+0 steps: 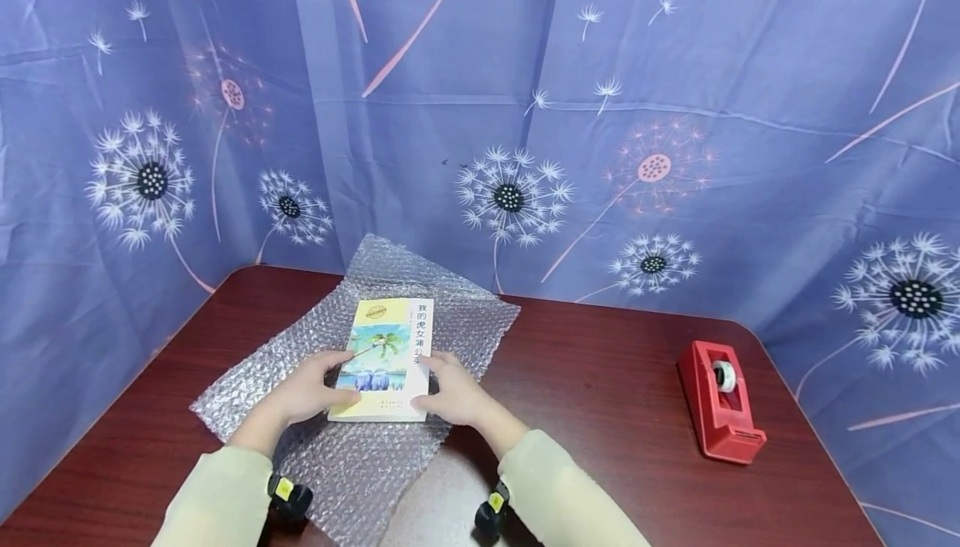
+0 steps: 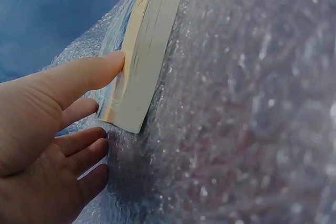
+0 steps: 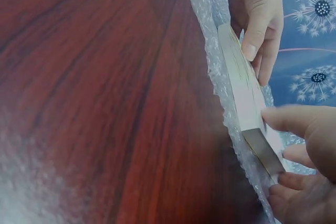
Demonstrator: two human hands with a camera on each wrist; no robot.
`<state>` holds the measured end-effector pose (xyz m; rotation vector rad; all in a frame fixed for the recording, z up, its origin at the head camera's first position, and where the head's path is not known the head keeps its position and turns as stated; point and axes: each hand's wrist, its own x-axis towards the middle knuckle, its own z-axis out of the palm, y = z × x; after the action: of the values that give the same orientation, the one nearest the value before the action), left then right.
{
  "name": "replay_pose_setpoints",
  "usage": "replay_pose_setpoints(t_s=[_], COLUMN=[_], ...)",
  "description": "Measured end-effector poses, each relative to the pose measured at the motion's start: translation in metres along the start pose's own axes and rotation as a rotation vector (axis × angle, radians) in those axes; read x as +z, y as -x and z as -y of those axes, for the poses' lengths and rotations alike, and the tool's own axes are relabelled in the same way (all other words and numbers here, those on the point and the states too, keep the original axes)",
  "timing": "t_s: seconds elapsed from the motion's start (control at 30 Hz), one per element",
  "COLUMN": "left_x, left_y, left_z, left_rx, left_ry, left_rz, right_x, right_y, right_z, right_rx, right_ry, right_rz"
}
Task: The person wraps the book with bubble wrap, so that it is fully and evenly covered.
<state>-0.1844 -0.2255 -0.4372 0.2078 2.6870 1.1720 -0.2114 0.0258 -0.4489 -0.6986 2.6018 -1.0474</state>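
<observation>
Clearly, I see both hands on one paperback book [image 1: 382, 359], which lies face up on a sheet of bubble wrap [image 1: 468, 326] spread over the dark red table [image 1: 592, 380]. The left hand [image 1: 318, 388] is partly open around the left edge: its thumb presses the cover and its fingers [image 2: 86, 156] are at the side. The right hand [image 1: 453, 388] grips the opposite edge likewise, the thumb near the lower corner, the fingers bent beside the book. On the cover is a painted palm tree, with a Chinese title down the right. Well apart, to the right, stands a red tape dispenser [image 1: 716, 414] with its roll. A dandelion-patterned blue curtain [image 1: 420, 172] hangs behind.
</observation>
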Motion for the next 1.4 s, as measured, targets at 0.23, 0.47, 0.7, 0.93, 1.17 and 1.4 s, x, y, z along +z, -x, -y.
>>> replay_pose_setpoints(t_s=[0.23,0.47,0.7,0.93,1.17,1.4], left_x=[0.000,0.002,-0.001,-0.003,-0.002,-0.001], left_y=[0.005,0.005,0.002,-0.002,-0.003,0.000], left_z=[-0.008,-0.012,-0.013,-0.013,-0.015,-0.014], left_rx=[-0.019,-0.011,0.006,-0.002,-0.031,-0.078], left_ry=[-0.066,-0.136,-0.165,-0.173,-0.175,-0.273], left_rz=[0.060,0.060,0.050,0.049,0.051,0.068], right_x=[-0.003,-0.001,-0.002,-0.001,-0.001,0.000], right_y=[0.004,0.006,0.006,0.004,0.006,0.006], right_z=[0.004,0.008,0.013,0.015,0.016,0.016], right_rx=[-0.005,-0.004,0.023,0.067,0.083,0.032], right_ry=[0.099,0.154,0.142,0.127,0.139,0.330], right_rz=[0.098,0.071,0.056,0.027,0.002,0.030])
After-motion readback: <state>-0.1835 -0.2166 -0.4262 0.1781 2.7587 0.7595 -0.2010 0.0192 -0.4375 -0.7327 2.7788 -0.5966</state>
